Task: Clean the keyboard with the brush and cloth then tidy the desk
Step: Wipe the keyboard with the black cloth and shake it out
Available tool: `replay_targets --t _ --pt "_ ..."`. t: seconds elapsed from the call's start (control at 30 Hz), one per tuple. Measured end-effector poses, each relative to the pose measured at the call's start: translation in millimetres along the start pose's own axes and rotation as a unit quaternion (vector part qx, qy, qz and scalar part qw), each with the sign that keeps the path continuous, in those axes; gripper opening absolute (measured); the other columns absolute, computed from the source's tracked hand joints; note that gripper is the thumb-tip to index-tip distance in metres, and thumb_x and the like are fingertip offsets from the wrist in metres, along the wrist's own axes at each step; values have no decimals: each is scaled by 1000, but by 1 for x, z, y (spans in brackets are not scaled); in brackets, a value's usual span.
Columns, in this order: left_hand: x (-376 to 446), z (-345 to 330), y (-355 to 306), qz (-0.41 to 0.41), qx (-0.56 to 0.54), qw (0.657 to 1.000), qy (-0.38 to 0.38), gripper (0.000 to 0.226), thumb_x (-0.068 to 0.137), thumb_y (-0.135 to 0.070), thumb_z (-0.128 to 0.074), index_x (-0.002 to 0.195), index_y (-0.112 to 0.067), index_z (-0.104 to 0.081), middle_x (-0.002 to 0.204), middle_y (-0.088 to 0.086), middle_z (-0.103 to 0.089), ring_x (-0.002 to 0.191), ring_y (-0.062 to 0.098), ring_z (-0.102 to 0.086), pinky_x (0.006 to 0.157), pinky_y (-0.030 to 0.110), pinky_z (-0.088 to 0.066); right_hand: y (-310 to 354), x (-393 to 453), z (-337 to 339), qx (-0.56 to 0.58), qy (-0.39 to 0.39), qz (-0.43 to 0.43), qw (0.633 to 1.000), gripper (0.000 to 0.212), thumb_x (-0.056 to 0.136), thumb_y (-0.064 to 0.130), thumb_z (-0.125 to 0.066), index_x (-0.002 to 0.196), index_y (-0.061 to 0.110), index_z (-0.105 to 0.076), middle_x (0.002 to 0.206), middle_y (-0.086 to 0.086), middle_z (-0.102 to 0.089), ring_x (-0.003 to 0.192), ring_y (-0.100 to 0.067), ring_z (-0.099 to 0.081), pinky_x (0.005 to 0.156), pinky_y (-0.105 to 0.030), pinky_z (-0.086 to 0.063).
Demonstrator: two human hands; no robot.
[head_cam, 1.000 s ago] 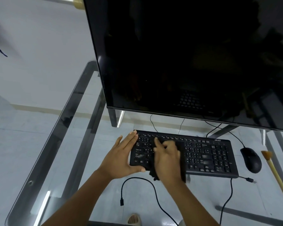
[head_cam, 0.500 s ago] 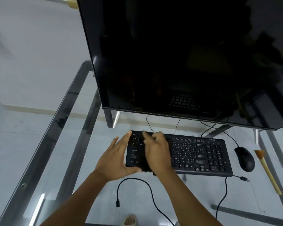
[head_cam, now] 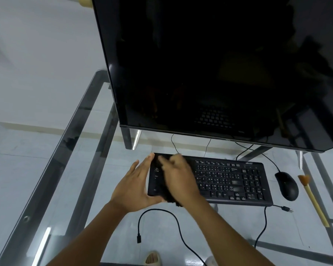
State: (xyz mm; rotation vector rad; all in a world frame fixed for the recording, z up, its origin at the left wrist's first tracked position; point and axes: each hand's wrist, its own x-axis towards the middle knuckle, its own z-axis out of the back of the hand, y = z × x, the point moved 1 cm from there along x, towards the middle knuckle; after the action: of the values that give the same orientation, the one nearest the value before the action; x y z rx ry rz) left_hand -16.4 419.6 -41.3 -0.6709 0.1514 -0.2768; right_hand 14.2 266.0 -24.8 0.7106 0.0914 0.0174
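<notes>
A black keyboard point(head_cam: 229, 179) lies on the glass desk point(head_cam: 85, 169) below the monitor. My left hand point(head_cam: 135, 185) clasps the keyboard's left end, thumb under the front edge and fingers along the side. My right hand point(head_cam: 178, 177) presses a black cloth point(head_cam: 170, 199) onto the left keys; only the cloth's dark edge shows below the palm. The hand is motion-blurred. A brush point(head_cam: 311, 198) with a pale wooden handle and orange bristles lies at the far right of the desk, apart from both hands.
A large dark monitor point(head_cam: 210, 70) stands right behind the keyboard. A black mouse point(head_cam: 286, 186) sits between keyboard and brush. Loose black cables point(head_cam: 167, 219) curl in front of the keyboard. The desk's left edge has a metal frame. A sandalled foot shows through the glass below.
My right hand has slid the cloth leftward across the keys, from the middle-left to the left end. My left hand keeps hold of the keyboard's left end.
</notes>
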Motion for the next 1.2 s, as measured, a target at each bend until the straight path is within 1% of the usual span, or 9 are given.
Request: replay_targets --t 0.1,0.2,0.33,0.47,0.57,0.63,0.77,0.97,1.2 --pt "1 -4 6 26 -10 1000 5 125 60 -76 -68 148 -38 12 150 -28 -1 136 -6 14 113 20 0 -26 6 25 -36 -58 -66 996 29 83 52 -57 77 24 -53 71 -1 -57 64 -15 -54 62 -39 -45" --pt "3 -6 13 25 -1 1000 8 125 59 -76 -66 150 -33 8 158 -17 -9 146 7 -4 121 34 -8 -6 -11 3 -16 -20 -12 1000 38 82 58 -60 73 22 -51 72 -2 -61 66 -21 -57 67 -45 -49" --pt "3 -8 11 5 6 1000 9 123 63 -74 -65 151 -29 7 159 -13 -9 144 -2 -2 121 31 -6 -15 -40 1 -117 46 138 982 27 85 57 -54 76 32 -58 82 8 -54 77 -16 -57 67 -32 -48" --pt "1 -1 6 14 0 1000 4 128 58 -75 -70 150 -31 7 149 -27 4 119 -27 31 111 17 7 -61 -53 18 -127 -18 103 986 37 88 16 -57 122 27 -64 99 -1 -54 87 -21 -52 76 -34 -52" --pt "3 -5 7 -3 18 1000 10 124 63 -77 -65 151 -28 7 157 -18 -3 137 -14 14 120 28 -1 -26 -61 -6 -84 21 93 992 35 90 16 -50 119 31 -62 99 -3 -56 88 -24 -53 75 -38 -50" --pt "3 -7 9 -10 20 1000 21 120 67 -74 -63 152 -26 6 159 -14 -7 144 -3 -2 120 30 -3 -11 -61 -13 -123 61 182 974 39 88 16 -52 123 32 -58 96 1 -52 84 -20 -50 69 -31 -47" --pt "3 -4 7 0 15 1000 12 128 57 -82 -63 151 -31 8 154 -23 1 133 -18 20 114 16 8 -49 -54 15 -119 27 155 980 54 77 5 -73 122 33 -63 96 2 -54 81 -19 -51 65 -31 -51" --pt "3 -9 11 -17 19 1000 17 121 65 -77 -61 152 -24 4 159 -13 -8 145 0 -6 120 30 -3 -17 -61 -7 -126 87 213 965 64 65 5 -77 122 30 -62 93 4 -51 79 -15 -49 64 -25 -42" --pt "4 -3 8 -13 10 1000 5 128 58 -79 -66 151 -28 6 154 -22 1 130 -20 23 117 24 3 -50 -56 18 -103 63 185 975 50 79 2 -67 120 32 -65 95 6 -53 81 -17 -50 68 -36 -51"
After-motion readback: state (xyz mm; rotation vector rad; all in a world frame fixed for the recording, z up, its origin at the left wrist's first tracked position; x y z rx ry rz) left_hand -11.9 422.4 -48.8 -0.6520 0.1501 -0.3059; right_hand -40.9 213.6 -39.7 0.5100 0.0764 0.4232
